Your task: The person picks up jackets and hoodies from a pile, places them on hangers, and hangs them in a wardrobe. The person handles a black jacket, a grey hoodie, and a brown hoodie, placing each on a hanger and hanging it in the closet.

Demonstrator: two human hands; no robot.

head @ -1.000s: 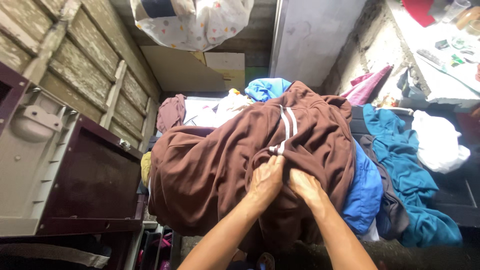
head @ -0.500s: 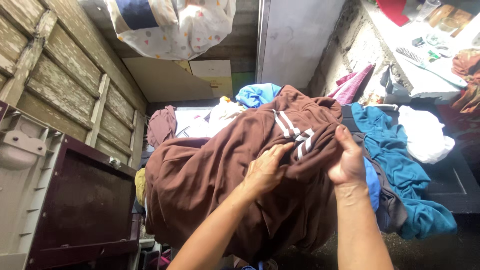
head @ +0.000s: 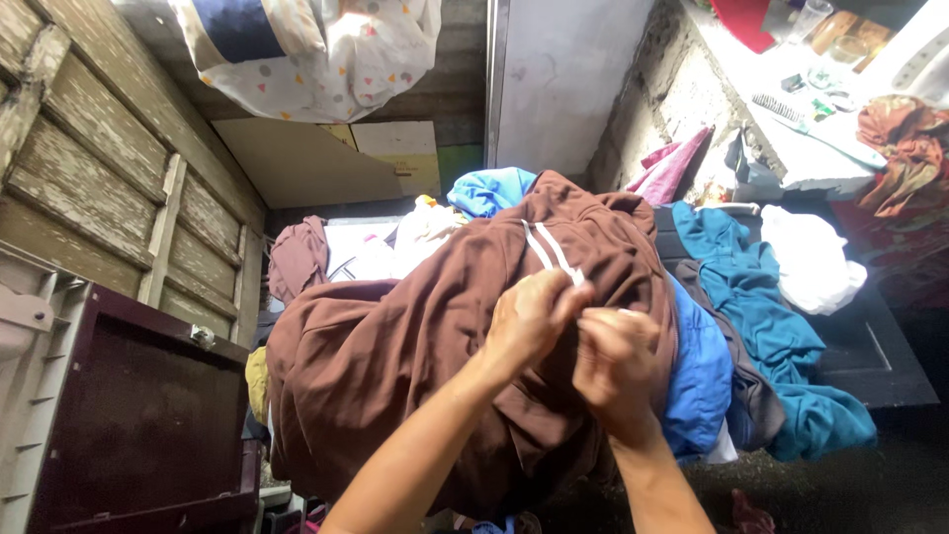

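Note:
A large brown garment (head: 395,356) with white stripes (head: 550,253) lies draped over a heap of clothes. My left hand (head: 529,316) grips a fold of its cloth just below the stripes. My right hand (head: 615,364) pinches the same brown cloth right beside it, fingers closed; the two hands nearly touch. A blue garment (head: 700,376) lies under the brown one on the right. A teal garment (head: 761,307) trails off the heap further right.
A dark red crate (head: 129,415) stands at the left against a wooden plank wall (head: 99,178). A white cloth (head: 811,259) lies on a dark surface (head: 880,366) at right. A concrete ledge (head: 791,138) holds a comb, glasses and small items. A patterned cloth (head: 316,49) hangs above.
My right hand has moved left from the garment's right edge to meet my left hand near the white stripes. The brown cloth is bunched between them.

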